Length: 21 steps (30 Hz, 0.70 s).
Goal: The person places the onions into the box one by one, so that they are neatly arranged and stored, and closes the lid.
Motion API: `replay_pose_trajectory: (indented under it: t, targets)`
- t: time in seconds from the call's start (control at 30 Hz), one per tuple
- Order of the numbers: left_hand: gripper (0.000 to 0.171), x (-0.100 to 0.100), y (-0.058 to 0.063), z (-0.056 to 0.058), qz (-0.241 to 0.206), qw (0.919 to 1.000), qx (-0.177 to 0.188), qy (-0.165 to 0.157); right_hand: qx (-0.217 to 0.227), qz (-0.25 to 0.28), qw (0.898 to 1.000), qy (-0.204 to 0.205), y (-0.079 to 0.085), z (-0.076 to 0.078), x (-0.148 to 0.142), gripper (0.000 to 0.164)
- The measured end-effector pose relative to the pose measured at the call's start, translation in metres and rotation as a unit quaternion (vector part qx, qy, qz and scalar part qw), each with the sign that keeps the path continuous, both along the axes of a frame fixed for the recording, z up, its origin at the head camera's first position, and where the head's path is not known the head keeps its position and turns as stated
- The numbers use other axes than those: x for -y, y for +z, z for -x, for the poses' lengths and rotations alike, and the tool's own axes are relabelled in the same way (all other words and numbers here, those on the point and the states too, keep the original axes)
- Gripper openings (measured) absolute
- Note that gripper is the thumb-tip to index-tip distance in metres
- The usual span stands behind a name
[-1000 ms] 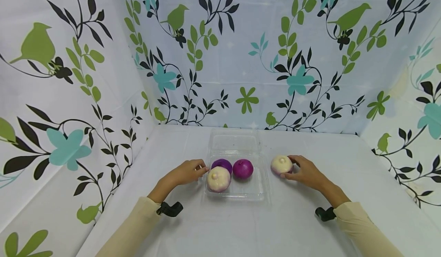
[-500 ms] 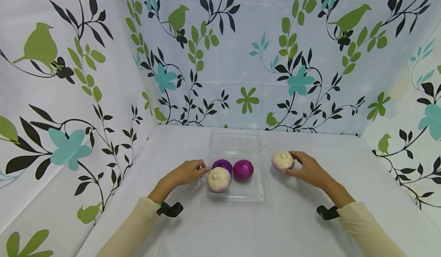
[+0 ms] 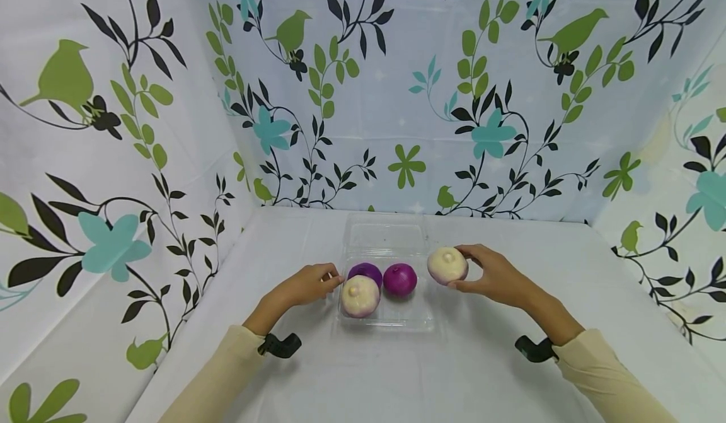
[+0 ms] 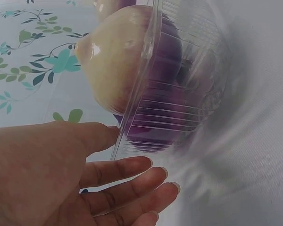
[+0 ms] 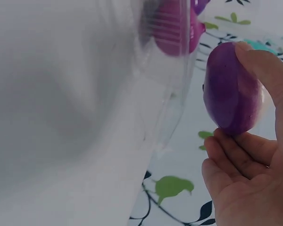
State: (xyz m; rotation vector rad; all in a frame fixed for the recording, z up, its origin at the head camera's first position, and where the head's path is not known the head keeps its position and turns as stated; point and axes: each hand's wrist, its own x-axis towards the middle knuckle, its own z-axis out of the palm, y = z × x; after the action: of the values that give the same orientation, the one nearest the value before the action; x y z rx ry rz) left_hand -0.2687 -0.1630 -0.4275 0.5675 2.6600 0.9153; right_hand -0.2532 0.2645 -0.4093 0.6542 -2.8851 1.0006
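A white-and-purple turnip [image 3: 447, 265] is pinched between the thumb and fingers of my right hand [image 3: 492, 276], held up by the right side of a clear plastic clamshell container [image 3: 405, 319]. The right wrist view shows this turnip's purple underside [image 5: 232, 89] apart from the container wall. Inside the container sit another white-and-purple turnip [image 3: 360, 296] at front left, a magenta onion [image 3: 399, 280], and a darker purple round vegetable [image 3: 366, 272] partly hidden behind the turnip. My left hand [image 4: 92, 176] touches the container's left rim with its thumb, other fingers loosely extended beside it.
The container's clear lid [image 3: 386, 234] lies folded back behind it on the white-covered table [image 3: 363, 379]. A cloth [image 3: 363, 95] printed with birds and leaves hangs along the back and both sides. Dark straps with camera mounts [image 3: 282, 345] sit on both wrists.
My right hand has lifted the turnip off the table and carried it left to the container's right edge. The left hand and the vegetables in the container have stayed in place.
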Motion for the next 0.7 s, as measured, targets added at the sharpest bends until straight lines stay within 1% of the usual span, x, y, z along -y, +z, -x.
replay_pose_trajectory:
  t: [0.1, 0.3, 0.43, 0.7]
  targets:
    - [0.029, 0.000, 0.000, 0.000, -0.001, 1.0000, -0.001, 0.000, -0.003, -0.002, 1.000, 0.017, 0.005, -0.003, 0.008, 0.084]
    - [0.030, 0.002, -0.003, 0.002, -0.005, 1.0000, -0.002, -0.007, 0.021, -0.013, 0.999, 0.037, 0.012, -0.011, 0.022, 0.083]
    - [0.030, 0.002, -0.005, 0.004, -0.005, 1.0000, -0.002, -0.006, 0.035, -0.024, 0.998, 0.053, 0.015, -0.014, 0.032, 0.084]
    - [0.028, 0.002, -0.006, 0.005, -0.003, 1.0000, 0.000, -0.004, 0.045, -0.035, 0.994, 0.095, 0.018, -0.019, 0.049, 0.080]
